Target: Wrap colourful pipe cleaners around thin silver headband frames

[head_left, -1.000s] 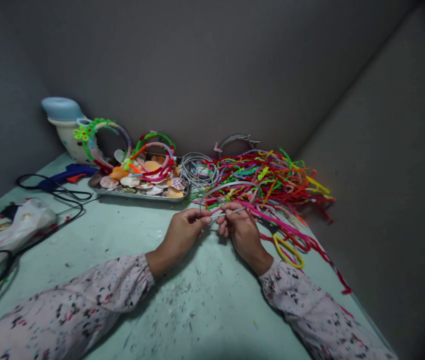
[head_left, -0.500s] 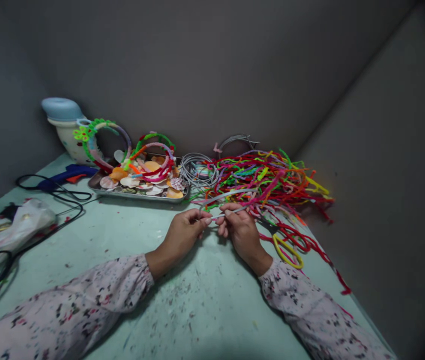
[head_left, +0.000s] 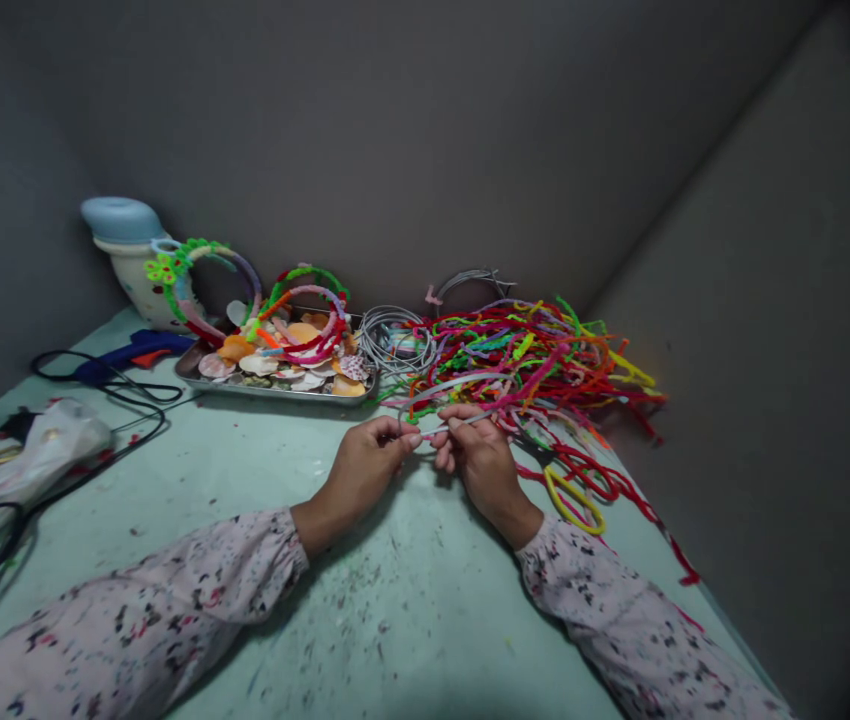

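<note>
Both hands pinch between thumb and fingertips, the left hand (head_left: 369, 455) and the right hand (head_left: 481, 465) close together on a thin pale grey wire-like loop (head_left: 455, 382), in front and to the right of the shallow silver metal tray of seashells (head_left: 282, 397); so short a gap should give fine control, and light, even pressure would likely keep the springy strand from kinking; the stained pale green surface (head_left: 230, 470) carries a tangled heap of multicoloured fuzzy pipe cleaners (head_left: 537, 350) right of the tray, a coil of grey wire (head_left: 372, 345) just beside it and a blue glue gun (head_left: 121, 357) at its left; plain dark grey walls (head_left: 365, 140) rise behind it.
</note>
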`<state>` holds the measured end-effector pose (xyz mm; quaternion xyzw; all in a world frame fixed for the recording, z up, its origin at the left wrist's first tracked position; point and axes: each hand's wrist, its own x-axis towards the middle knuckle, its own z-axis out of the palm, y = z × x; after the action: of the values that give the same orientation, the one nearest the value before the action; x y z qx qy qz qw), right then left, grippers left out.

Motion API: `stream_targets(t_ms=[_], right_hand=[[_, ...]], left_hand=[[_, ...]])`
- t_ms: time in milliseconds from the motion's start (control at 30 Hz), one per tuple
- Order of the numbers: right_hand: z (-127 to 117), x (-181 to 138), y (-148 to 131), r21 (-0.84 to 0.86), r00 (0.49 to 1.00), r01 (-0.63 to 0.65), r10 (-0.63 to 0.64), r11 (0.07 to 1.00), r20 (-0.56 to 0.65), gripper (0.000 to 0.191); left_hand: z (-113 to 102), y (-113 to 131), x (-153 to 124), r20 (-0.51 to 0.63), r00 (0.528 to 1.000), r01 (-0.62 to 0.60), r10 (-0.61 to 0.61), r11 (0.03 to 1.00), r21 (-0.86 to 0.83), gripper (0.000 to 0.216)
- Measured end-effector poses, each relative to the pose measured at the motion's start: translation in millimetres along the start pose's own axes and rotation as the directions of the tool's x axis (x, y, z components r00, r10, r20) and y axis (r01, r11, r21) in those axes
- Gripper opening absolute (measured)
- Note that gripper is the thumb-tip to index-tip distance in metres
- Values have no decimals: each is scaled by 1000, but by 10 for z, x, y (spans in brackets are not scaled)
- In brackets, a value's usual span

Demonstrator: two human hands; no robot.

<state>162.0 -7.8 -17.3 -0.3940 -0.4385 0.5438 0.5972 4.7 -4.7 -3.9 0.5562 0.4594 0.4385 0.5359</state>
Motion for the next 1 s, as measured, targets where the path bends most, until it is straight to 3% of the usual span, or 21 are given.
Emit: stream_targets(t_ms=[567, 700, 1000], right_hand=[[53, -141, -87, -94, 995, 92, -94, 991, -20, 21], [61, -230, -111, -86, 994, 98, -102, 991, -46, 22], [69, -384, -101, -59, 992, 104, -108, 993, -70, 21]], left_hand=[[39, -2, -91, 179, 983, -39, 38, 999, 4, 29], [62, 11, -154, 202, 979, -25, 19, 999, 29, 32], [92, 154, -390, 176, 984, 51, -30, 992, -114, 26]])
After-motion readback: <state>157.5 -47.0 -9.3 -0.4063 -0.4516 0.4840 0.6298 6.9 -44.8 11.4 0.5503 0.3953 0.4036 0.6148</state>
